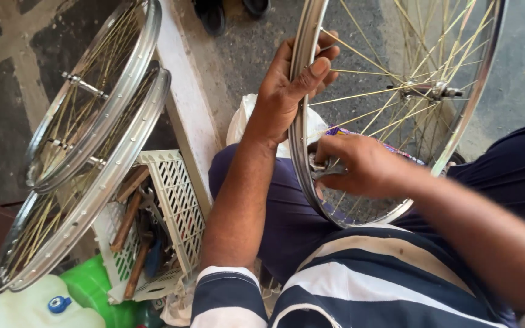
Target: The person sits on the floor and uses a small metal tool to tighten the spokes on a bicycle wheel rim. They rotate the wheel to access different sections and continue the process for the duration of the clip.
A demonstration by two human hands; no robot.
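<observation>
While we grip the spoked wheel (396, 91) at its rim with our left hand (287, 91) to steady it mid-frame, our right hand (360, 164) pinches a small metal tool (320, 170) against the rim.

The person wears a short-sleeved shirt (360, 273) with broad navy and off-white stripes, lower centre of the frame, and dark navy trousers (281, 206). Both forearms are bare, with no watch or rings visible.
</observation>
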